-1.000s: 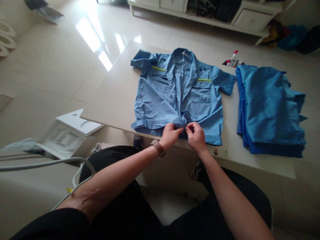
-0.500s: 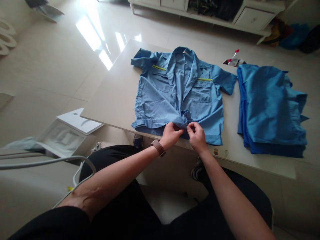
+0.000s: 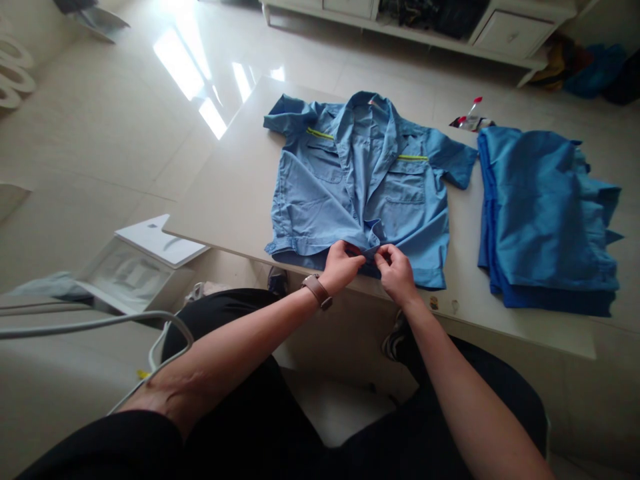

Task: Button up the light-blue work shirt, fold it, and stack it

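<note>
A light blue short-sleeved work shirt (image 3: 320, 187) lies front up on the white table, its collar away from me and its front open at the neck. Yellow stripes run above both chest pockets. My left hand (image 3: 343, 265), with a brown watch strap on the wrist, pinches the bottom hem near the middle. Close beside it, my right hand (image 3: 397, 270) has thumb and finger pressed together on the hem's other front edge. The fabric bunches up between the hands. Whatever small fastener may be under the fingertips is hidden.
A stack of folded blue garments (image 3: 547, 213) lies on the table (image 3: 220, 193) at the right. Behind it are red-capped bottles (image 3: 470, 115). An open white box (image 3: 145, 263) stands low at the left, near a grey cable (image 3: 90, 327). A white cabinet (image 3: 510, 33) is at the back.
The fingers of both hands have shifted very slightly at the hem. The view has moved a little; the shirt lies as before.
</note>
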Demonstrator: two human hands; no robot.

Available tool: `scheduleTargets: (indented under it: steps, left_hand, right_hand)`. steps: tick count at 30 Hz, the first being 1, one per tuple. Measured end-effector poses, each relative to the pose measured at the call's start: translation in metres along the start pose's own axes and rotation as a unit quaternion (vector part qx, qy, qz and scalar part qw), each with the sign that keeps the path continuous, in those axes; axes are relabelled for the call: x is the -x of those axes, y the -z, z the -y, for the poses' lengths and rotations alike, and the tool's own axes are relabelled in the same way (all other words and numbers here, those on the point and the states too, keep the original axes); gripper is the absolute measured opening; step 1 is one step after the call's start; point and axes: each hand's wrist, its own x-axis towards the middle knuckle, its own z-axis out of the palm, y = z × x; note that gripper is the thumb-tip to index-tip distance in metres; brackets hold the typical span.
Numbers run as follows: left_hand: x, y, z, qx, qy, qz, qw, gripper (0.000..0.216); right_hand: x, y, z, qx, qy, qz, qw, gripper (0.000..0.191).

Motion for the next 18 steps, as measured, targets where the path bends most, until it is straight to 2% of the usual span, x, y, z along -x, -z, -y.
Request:
scheduleTargets:
  steps: [5,12,18]
  left_hand:
    - [0.001,0.000,-0.004,0.010,-0.086,-0.019,0.996,0.020]
    - [-0.004,0.003,0.004,0.000,-0.053,-0.016,0.998,0.017]
    - [-0.005,0.002,0.008,-0.003,-0.050,-0.008,0.999,0.015]
  right_hand:
    - [-0.003,0.000,-0.001,0.006,0.001,0.003,1.000,0.017]
    - [-0.003,0.001,-0.003,0.014,0.026,0.024,0.999,0.019]
    - [-0.005,0.001,-0.011,-0.042,-0.016,0.058,0.997,0.028]
